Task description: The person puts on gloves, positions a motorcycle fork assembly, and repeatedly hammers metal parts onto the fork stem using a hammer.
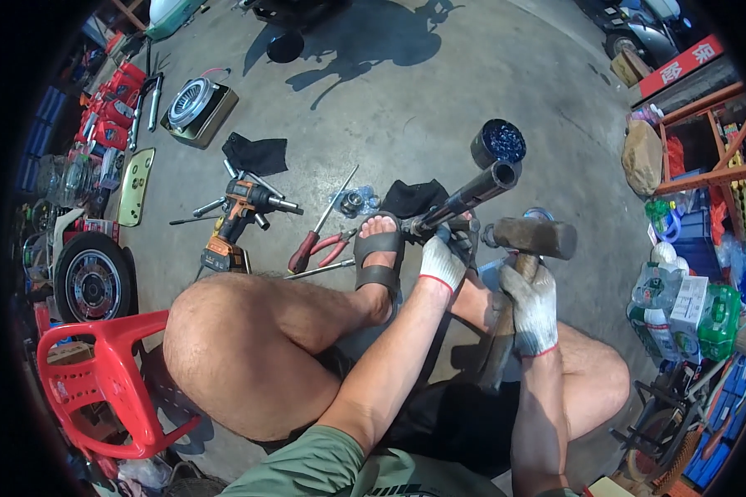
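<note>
A dark metal tube slants up to the right between my feet, its open end uppermost. My left hand, in a white work glove, is closed around its lower end; some fingers are hidden. A hammer with a heavy, worn steel head is in my gloved right hand, gripped on the handle just below the head. The hammer head is to the right of the tube, apart from it. Just behind the tube's open end stands a round tin of dark blue grease.
On the floor to the left are a cordless impact wrench, a screwdriver, red-handled pliers and a black cloth. A red plastic chair and a wheel stand farther left. Bottles line the right.
</note>
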The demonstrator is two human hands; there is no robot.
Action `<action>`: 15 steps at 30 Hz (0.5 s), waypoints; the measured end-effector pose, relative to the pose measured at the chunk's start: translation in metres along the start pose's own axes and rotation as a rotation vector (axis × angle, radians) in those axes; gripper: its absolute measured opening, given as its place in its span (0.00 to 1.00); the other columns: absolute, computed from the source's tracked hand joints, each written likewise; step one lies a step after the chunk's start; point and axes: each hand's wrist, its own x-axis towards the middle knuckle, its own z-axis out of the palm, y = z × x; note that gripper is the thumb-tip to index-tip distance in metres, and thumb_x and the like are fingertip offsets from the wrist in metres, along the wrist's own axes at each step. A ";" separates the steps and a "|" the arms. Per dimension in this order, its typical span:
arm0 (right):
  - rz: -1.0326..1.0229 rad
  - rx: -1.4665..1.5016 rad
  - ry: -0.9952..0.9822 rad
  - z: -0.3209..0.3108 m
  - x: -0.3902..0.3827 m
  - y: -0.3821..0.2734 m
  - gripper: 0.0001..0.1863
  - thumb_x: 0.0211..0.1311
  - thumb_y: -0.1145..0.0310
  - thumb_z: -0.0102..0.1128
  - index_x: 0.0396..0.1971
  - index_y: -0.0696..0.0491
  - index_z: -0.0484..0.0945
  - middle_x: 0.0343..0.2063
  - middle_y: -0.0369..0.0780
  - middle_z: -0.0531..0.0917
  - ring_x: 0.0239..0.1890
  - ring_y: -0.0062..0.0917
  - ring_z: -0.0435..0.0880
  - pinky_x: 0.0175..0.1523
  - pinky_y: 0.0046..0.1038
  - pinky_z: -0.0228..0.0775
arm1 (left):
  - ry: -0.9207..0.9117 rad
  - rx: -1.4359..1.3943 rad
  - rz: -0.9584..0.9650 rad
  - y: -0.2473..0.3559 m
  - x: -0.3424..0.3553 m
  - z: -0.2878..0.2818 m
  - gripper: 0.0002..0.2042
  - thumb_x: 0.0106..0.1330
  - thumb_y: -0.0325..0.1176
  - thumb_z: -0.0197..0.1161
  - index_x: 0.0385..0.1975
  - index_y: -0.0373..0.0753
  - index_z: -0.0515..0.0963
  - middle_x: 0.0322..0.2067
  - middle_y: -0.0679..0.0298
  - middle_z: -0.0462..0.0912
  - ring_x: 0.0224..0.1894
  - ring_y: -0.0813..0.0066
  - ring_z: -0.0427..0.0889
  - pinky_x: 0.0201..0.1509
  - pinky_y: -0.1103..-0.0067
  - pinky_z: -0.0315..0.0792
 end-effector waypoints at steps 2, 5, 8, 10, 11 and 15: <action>-0.438 -0.374 0.053 0.001 -0.004 -0.011 0.08 0.64 0.71 0.63 0.29 0.58 0.77 0.19 0.35 0.78 0.17 0.18 0.74 0.23 0.22 0.66 | 0.017 -0.001 -0.041 0.004 0.001 -0.003 0.14 0.80 0.31 0.46 0.52 0.28 0.74 0.43 0.49 0.84 0.41 0.62 0.87 0.49 0.69 0.86; -0.384 -0.270 0.130 -0.002 -0.024 -0.030 0.06 0.63 0.73 0.63 0.33 0.62 0.79 0.21 0.36 0.81 0.20 0.15 0.75 0.24 0.23 0.66 | 0.017 0.028 -0.001 -0.005 -0.003 0.003 0.13 0.80 0.31 0.47 0.51 0.28 0.74 0.43 0.49 0.84 0.41 0.63 0.87 0.49 0.71 0.86; -0.353 -0.222 0.123 0.014 -0.025 -0.030 0.06 0.63 0.73 0.63 0.33 0.62 0.79 0.21 0.36 0.81 0.20 0.16 0.76 0.24 0.23 0.67 | -0.002 0.027 -0.027 0.001 0.000 0.001 0.13 0.80 0.31 0.47 0.52 0.28 0.74 0.43 0.50 0.84 0.42 0.64 0.87 0.50 0.70 0.86; -0.152 -0.287 0.040 0.010 -0.003 -0.014 0.06 0.63 0.72 0.62 0.31 0.60 0.79 0.21 0.38 0.81 0.19 0.18 0.77 0.23 0.24 0.68 | -0.024 0.051 -0.027 -0.001 -0.001 -0.001 0.13 0.80 0.31 0.47 0.51 0.29 0.74 0.43 0.50 0.84 0.43 0.63 0.87 0.51 0.69 0.86; -0.088 -0.173 -0.029 0.007 0.012 -0.003 0.06 0.63 0.72 0.61 0.30 0.59 0.78 0.20 0.37 0.80 0.19 0.18 0.77 0.22 0.24 0.68 | -0.046 0.076 -0.035 -0.008 -0.001 0.000 0.12 0.80 0.30 0.47 0.51 0.30 0.75 0.43 0.51 0.84 0.43 0.63 0.87 0.51 0.69 0.85; -0.042 -0.139 -0.090 0.013 0.014 -0.002 0.05 0.62 0.73 0.61 0.29 0.57 0.76 0.18 0.35 0.77 0.16 0.19 0.76 0.20 0.23 0.65 | -0.039 0.045 -0.008 0.013 0.004 -0.011 0.20 0.81 0.34 0.41 0.63 0.27 0.69 0.61 0.47 0.77 0.63 0.60 0.78 0.70 0.68 0.72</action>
